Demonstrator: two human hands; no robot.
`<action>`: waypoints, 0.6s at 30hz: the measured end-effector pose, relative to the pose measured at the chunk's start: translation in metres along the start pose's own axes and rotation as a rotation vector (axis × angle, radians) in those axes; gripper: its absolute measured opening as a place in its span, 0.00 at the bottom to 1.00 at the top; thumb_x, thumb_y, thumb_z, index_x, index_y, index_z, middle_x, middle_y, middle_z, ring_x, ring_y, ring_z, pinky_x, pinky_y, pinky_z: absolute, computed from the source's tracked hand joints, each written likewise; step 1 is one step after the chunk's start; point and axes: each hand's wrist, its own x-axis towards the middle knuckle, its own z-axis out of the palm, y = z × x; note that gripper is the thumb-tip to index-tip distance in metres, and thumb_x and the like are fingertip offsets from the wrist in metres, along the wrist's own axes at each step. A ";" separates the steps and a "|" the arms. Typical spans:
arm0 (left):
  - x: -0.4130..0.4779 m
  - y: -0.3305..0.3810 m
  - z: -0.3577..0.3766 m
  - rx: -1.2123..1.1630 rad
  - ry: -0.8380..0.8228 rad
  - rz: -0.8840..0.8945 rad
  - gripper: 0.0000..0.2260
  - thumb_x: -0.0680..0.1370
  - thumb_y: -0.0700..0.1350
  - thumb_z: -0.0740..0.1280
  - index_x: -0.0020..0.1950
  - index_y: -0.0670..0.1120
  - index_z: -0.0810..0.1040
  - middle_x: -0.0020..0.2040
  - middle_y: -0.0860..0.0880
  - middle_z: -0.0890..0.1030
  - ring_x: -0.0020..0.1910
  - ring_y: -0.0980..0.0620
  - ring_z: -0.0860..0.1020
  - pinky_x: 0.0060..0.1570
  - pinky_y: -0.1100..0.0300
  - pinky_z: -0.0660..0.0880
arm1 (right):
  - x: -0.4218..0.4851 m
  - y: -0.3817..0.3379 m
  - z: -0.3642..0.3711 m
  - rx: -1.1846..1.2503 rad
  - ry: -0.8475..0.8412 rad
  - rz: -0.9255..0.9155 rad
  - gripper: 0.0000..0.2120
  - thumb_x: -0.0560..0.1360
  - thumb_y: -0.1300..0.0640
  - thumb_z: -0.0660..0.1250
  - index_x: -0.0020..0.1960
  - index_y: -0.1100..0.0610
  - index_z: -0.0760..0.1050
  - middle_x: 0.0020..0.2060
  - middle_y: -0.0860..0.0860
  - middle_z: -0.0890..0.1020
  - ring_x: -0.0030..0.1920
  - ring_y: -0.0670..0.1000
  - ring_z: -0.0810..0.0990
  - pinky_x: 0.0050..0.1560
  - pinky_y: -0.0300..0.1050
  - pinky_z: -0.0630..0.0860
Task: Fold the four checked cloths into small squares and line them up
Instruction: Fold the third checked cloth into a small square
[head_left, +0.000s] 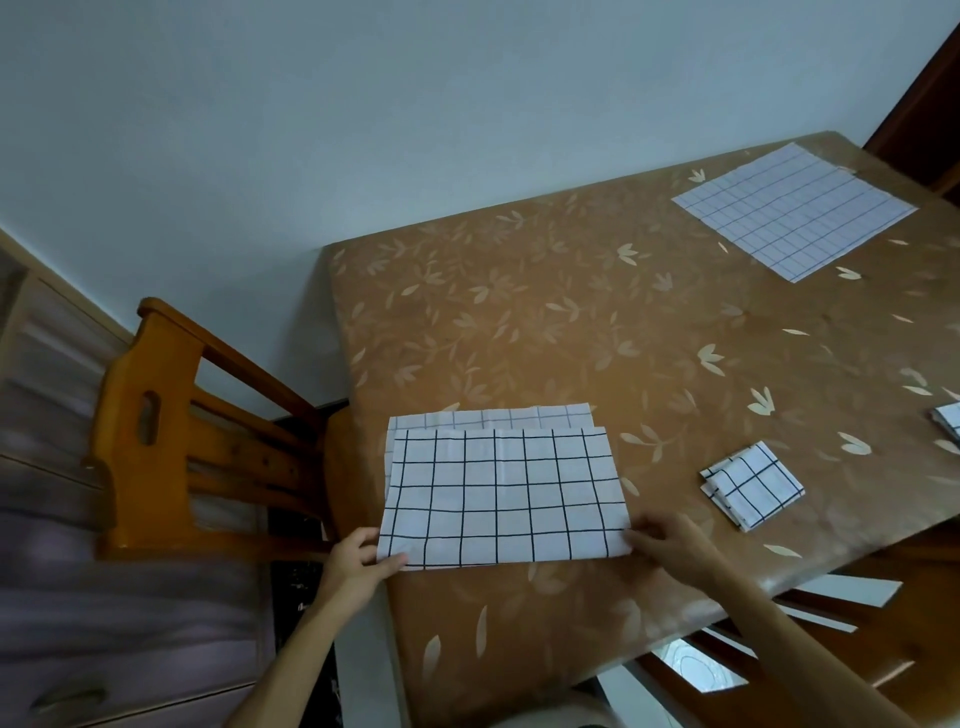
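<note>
A white cloth with black checks (501, 493) lies folded in half on the brown leaf-patterned table (519, 322), its lower layer showing along the far edge. My left hand (358, 564) pinches its near left corner. My right hand (670, 543) pinches its near right corner. A small folded square (750, 483) lies to the right of it. Another folded cloth (948, 423) shows only partly at the right frame edge. One cloth (792, 210) lies spread flat at the far right of the table.
A wooden chair (171, 436) stands at the table's left end, close to the cloth. The table's near edge runs diagonally under my right forearm. A pale wall is behind the table, and a wooden cabinet at far left.
</note>
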 end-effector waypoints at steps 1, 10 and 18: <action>-0.001 0.000 0.001 -0.007 0.004 -0.010 0.28 0.74 0.43 0.76 0.71 0.40 0.70 0.52 0.47 0.80 0.50 0.52 0.78 0.51 0.59 0.73 | 0.000 0.001 -0.001 0.003 0.011 0.016 0.06 0.77 0.58 0.69 0.42 0.51 0.81 0.36 0.50 0.84 0.38 0.48 0.83 0.39 0.42 0.78; 0.001 -0.005 -0.001 -0.075 0.026 -0.062 0.30 0.73 0.50 0.76 0.72 0.43 0.71 0.67 0.42 0.77 0.65 0.45 0.75 0.61 0.53 0.73 | 0.006 -0.006 0.009 0.082 -0.097 -0.021 0.21 0.65 0.47 0.79 0.55 0.48 0.79 0.48 0.44 0.86 0.49 0.45 0.84 0.50 0.45 0.81; 0.008 -0.002 -0.015 -0.111 0.031 -0.049 0.28 0.72 0.51 0.77 0.69 0.45 0.74 0.65 0.45 0.78 0.63 0.47 0.77 0.62 0.53 0.73 | 0.014 -0.021 0.006 -0.179 -0.027 -0.144 0.13 0.69 0.60 0.72 0.51 0.48 0.77 0.42 0.44 0.84 0.43 0.42 0.82 0.42 0.39 0.78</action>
